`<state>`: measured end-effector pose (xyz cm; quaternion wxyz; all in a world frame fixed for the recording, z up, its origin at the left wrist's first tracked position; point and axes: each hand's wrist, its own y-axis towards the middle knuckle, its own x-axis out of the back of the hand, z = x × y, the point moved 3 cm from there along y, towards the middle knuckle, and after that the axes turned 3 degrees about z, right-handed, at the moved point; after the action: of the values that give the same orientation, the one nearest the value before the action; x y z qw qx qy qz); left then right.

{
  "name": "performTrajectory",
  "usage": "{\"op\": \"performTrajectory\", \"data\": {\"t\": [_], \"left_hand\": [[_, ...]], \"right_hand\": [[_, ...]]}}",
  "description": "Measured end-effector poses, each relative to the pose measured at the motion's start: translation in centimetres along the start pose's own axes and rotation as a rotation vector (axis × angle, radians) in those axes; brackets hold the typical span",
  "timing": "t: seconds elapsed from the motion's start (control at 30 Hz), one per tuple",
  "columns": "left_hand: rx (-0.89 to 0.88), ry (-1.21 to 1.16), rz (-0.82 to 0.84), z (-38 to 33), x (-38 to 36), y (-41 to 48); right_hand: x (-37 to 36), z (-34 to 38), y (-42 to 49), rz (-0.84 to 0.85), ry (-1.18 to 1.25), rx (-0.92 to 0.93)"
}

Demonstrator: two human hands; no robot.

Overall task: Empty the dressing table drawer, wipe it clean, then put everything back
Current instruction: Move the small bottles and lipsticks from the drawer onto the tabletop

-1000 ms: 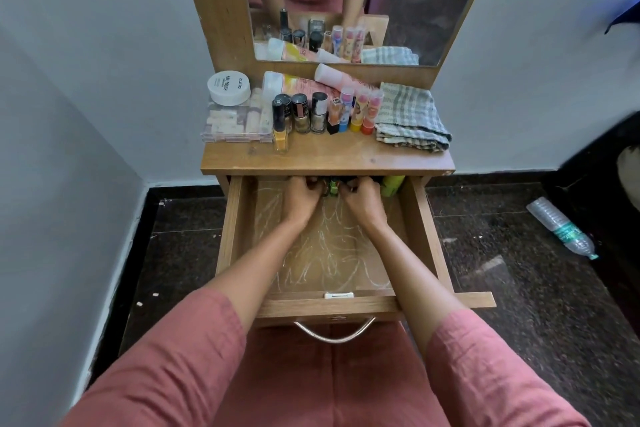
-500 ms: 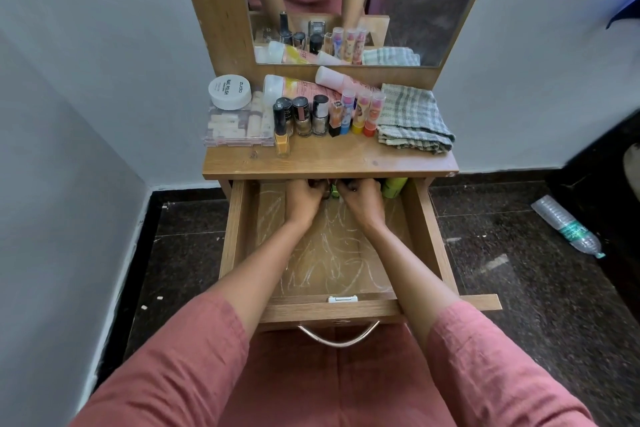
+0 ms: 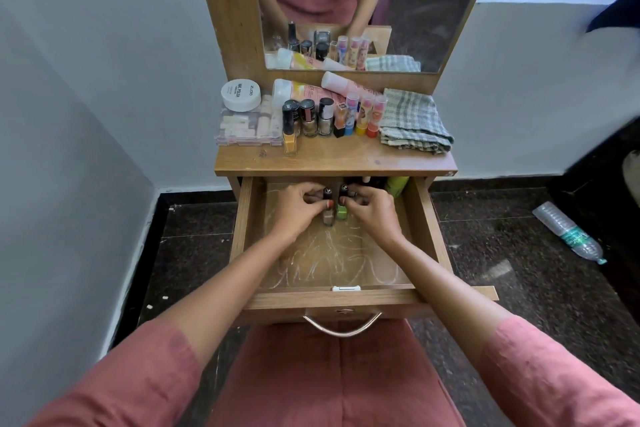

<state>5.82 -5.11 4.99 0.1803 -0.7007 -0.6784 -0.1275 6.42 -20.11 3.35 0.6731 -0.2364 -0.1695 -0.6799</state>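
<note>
Left hand (image 3: 298, 208) pinches a beige polish bottle (image 3: 327, 216), right hand (image 3: 372, 210) a green polish bottle (image 3: 341, 211). Both have come forward from the back of the open drawer (image 3: 429, 246). A green tube (image 3: 396, 185) remains there, so emptying onto the bench (image 3: 332, 158) is unfinished.

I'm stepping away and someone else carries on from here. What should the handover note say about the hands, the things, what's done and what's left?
Left hand: grips a beige nail polish bottle inside the open drawer.
Right hand: grips a green nail polish bottle beside it.
Done: many cosmetics stand on the tabletop; the folded checked cloth lies at its right end.
Left: a green container and some dark items sit at the drawer's back; take everything out, wipe the scribbled drawer floor, put all back.
</note>
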Motion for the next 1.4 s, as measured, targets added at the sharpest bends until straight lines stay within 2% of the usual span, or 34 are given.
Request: {"op": "performTrajectory", "data": {"t": [0.23,0.43,0.6,0.87,1.4], "left_hand": [[-0.138,0.083,0.068,-2.5,2.5,-2.6],[-0.238,0.114,0.006,-6.6,5.3,-2.8],[-0.321,0.128,-0.114,-9.5,7.7,-0.9],[-0.391,0.230,-0.154,-11.2,8.4,2.4],[-0.343,0.400,-0.152,-10.0,8.5,5.4]], "right_hand": [[1.5,2.2,-2.8,0.012,0.091,0.137],[3.2,5.4,-2.8,-0.026,0.146,0.248],[4.0,8.4,-0.8,-0.074,0.145,0.314],[4.2,11.5,2.7,-0.127,0.139,0.348],[2.6,12.3,5.5,-0.049,0.075,0.351]]}}
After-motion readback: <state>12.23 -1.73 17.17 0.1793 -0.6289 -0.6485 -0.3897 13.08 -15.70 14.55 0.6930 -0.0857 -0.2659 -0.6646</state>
